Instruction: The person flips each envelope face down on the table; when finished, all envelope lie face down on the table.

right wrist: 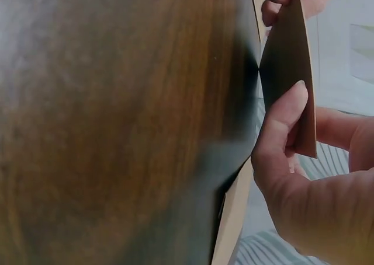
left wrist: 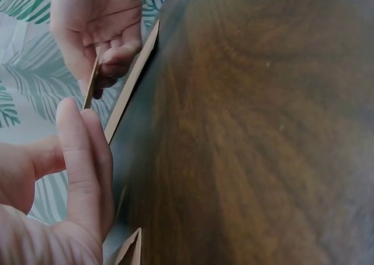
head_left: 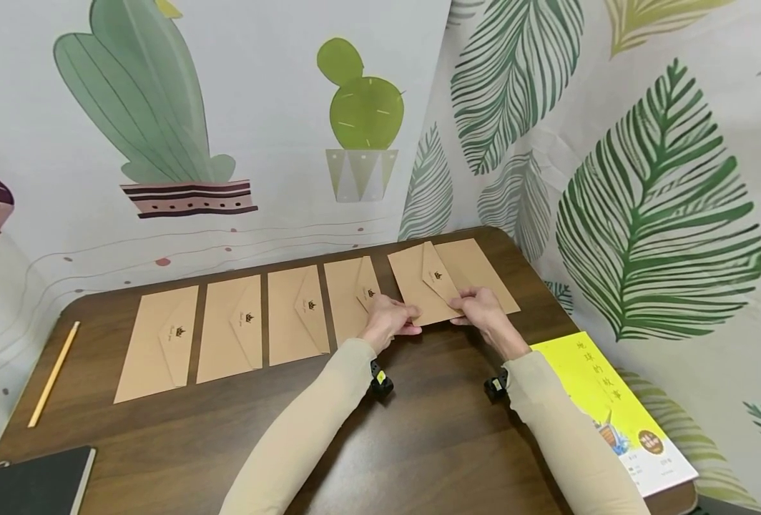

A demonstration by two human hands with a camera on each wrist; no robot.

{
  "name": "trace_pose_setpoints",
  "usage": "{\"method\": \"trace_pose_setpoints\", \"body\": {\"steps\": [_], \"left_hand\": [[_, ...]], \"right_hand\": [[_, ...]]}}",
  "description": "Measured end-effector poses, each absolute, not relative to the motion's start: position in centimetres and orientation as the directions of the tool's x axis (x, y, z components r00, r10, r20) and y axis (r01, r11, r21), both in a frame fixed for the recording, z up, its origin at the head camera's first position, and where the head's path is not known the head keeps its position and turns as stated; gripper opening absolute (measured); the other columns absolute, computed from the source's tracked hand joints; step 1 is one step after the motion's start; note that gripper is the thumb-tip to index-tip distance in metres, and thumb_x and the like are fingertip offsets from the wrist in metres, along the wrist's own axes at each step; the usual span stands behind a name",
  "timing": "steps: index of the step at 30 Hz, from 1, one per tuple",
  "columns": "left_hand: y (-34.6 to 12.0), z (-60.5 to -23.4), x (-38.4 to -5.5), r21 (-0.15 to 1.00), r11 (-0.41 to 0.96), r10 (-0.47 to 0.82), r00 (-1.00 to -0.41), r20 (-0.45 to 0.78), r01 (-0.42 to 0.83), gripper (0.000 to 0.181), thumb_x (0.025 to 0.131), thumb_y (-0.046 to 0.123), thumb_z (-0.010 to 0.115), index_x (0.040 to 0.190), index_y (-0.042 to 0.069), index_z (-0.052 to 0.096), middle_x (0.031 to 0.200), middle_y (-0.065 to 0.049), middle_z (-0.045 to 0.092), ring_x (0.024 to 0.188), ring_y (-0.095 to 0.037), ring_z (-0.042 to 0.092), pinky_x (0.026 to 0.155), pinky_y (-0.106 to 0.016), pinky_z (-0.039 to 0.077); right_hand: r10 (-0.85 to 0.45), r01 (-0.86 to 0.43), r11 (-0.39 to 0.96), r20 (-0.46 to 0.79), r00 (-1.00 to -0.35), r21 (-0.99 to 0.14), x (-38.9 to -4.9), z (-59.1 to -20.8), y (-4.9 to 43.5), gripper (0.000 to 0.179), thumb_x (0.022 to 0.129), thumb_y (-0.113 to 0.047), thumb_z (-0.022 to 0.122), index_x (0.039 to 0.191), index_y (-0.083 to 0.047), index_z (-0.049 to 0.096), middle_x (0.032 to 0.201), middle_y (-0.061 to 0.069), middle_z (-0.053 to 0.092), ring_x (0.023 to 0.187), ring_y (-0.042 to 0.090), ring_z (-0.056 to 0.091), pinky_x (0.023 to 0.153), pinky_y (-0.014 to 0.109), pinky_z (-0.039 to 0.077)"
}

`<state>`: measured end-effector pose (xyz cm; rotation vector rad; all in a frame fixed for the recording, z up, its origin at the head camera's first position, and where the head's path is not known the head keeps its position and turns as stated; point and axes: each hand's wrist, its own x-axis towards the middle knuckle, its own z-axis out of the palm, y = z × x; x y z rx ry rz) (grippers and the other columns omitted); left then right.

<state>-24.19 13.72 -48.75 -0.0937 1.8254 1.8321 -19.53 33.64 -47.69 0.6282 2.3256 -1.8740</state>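
A brown kraft envelope [head_left: 418, 282] is pinched between thumb and fingers by the left hand [head_left: 387, 322] and by the right hand [head_left: 485, 315], its near edge being raised above the surface [head_left: 432, 429]. It is judged light, smooth and rather stiff, yet easily creased, so the near corners should be gently held. It extends toward one o'clock from the left hand, ten o'clock from the right; a neighbouring envelope [head_left: 485, 279] is seen at three o'clock.

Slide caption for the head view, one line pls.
Left hand and right hand hold a brown envelope by its near end, other envelopes laid out on the wooden table.
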Motion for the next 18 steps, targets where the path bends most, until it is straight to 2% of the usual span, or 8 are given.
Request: {"method": "trace_pose_setpoints", "body": {"steps": [5,9,11,14,18], "left_hand": [[14.0,-49.0,-23.8,0.897,0.065,0.336,-0.837,-0.432,-0.437,0.019,0.094,-0.003,0.077,0.088,0.001,0.060,0.075,-0.004,0.060,0.056,-0.013,0.067,0.061,-0.024,0.067],[14.2,-49.0,-23.7,0.895,0.094,0.345,-0.829,-0.440,-0.436,0.012,0.096,0.001,0.077,0.095,-0.005,0.066,0.077,-0.006,0.064,0.054,-0.011,0.070,0.063,-0.024,0.068],[14.3,-48.9,-23.7,0.896,0.105,0.351,-0.827,-0.439,-0.431,0.014,0.096,0.002,0.077,0.100,-0.009,0.068,0.078,-0.007,0.067,0.052,-0.011,0.072,0.063,-0.025,0.068],[14.5,-48.7,-23.8,0.894,0.117,0.358,-0.822,-0.443,-0.432,0.018,0.096,0.004,0.077,0.103,-0.011,0.069,0.077,-0.009,0.069,0.051,-0.012,0.072,0.062,-0.025,0.067],[14.6,-48.6,-23.9,0.886,0.124,0.369,-0.809,-0.458,-0.446,0.017,0.096,0.006,0.078,0.097,-0.008,0.068,0.072,-0.010,0.070,0.050,-0.013,0.072,0.059,-0.024,0.066]], "right_hand": [[0.301,0.352,0.164,-0.293,-0.907,-0.921,-19.5,-47.4,33.4,0.054,0.103,-0.005,0.067,0.147,0.019,0.046,0.114,0.018,0.066,0.071,0.004,0.068,0.064,0.017,0.064],[0.357,0.328,0.213,-0.240,-0.903,-0.920,-19.5,-46.9,33.2,0.047,0.101,-0.006,0.068,0.141,0.015,0.054,0.109,0.017,0.072,0.070,0.004,0.067,0.063,0.018,0.064],[0.377,0.307,0.249,-0.200,-0.904,-0.919,-19.4,-46.5,33.1,0.041,0.100,-0.006,0.068,0.136,0.013,0.059,0.105,0.015,0.074,0.068,0.004,0.066,0.063,0.020,0.064],[0.393,0.274,0.305,-0.142,-0.909,-0.912,-19.4,-46.1,32.9,0.033,0.098,-0.006,0.067,0.127,0.010,0.065,0.097,0.011,0.075,0.065,0.004,0.065,0.065,0.025,0.066],[0.416,0.226,0.377,-0.054,-0.908,-0.898,-19.2,-45.7,32.6,0.023,0.094,-0.006,0.066,0.114,0.006,0.070,0.086,0.005,0.071,0.063,0.008,0.065,0.065,0.031,0.067]]}}
